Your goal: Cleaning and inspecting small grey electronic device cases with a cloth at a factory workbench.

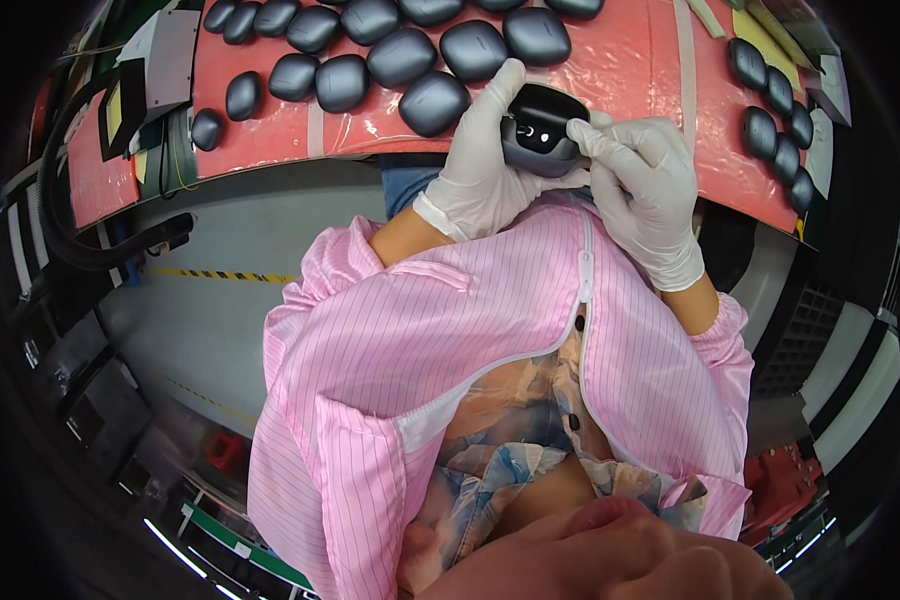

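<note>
My left hand (pixel 478 170), in a white glove, is closed round a dark earbud charging case (pixel 540 158) at the near edge of the table. The lid stands up, and the glossy black inside shows small bright spots. My right hand (pixel 652 190), also gloved, has its thumb and finger pinched together at the case's right side, touching it by the opening. Whatever lies between those fingertips is hidden or too small to name. Beyond my left hand sit several closed grey-blue cases (pixel 435 103) of the same rounded shape.
A red mat (pixel 630 60) covers the table. More closed cases (pixel 758 132) stand in a cluster at the right. At the left are a grey box (pixel 170 58) and a black bent arm (pixel 55 220). Yellow-black tape (pixel 220 275) marks the floor.
</note>
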Tool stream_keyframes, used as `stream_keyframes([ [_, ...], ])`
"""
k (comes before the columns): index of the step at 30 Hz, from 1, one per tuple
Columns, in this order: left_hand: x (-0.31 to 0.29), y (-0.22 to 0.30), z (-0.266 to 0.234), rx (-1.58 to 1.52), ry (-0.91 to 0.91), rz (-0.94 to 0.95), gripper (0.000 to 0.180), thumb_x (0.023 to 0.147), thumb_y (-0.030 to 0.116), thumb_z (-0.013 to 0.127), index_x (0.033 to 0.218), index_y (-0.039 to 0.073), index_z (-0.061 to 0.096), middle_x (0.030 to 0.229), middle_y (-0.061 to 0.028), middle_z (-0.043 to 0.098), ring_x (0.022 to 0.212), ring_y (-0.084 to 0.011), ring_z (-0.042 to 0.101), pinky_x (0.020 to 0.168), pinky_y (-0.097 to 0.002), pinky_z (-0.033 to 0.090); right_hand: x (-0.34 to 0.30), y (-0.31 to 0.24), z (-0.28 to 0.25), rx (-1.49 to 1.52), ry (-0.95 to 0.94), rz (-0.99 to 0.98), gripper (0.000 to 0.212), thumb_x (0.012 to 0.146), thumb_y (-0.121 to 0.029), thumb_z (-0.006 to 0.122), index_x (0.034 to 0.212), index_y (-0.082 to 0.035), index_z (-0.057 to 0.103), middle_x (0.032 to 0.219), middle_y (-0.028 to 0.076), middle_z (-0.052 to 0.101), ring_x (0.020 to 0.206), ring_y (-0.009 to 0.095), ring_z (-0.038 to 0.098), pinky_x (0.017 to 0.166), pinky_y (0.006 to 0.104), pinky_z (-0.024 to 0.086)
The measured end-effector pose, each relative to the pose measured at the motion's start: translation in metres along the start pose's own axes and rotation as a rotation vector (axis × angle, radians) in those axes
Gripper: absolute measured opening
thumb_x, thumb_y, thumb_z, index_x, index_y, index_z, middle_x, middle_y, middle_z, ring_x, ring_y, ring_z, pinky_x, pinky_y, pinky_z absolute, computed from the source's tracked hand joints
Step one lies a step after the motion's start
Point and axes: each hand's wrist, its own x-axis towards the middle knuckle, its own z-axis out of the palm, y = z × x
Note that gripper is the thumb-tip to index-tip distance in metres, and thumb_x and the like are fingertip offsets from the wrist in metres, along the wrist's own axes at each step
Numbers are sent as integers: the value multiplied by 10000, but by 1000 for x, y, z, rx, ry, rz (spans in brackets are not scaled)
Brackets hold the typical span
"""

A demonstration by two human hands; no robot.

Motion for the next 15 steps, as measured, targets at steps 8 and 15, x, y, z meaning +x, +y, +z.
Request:
stream_keyframes([
  [8, 11, -5, -4, 132, 90, -21, 548, 969, 525, 394, 998, 10, 579, 962, -186, 663, 855, -263, 680, 716, -410, 601, -14, -1, 8, -100, 5, -100, 373, 623, 30, 720, 957, -135, 735, 794, 6, 604, 719, 193, 548, 624, 311, 413],
  [15, 8, -2, -8, 58, 52, -56, 522, 973, 500, 410, 1000, 6, 577, 968, -177, 656, 841, -258, 685, 647, -409, 620, -18, 19, 13, 94, 107, 29, 376, 684, 46, 664, 1006, -133, 737, 801, 13, 620, 732, 189, 567, 653, 302, 448],
])
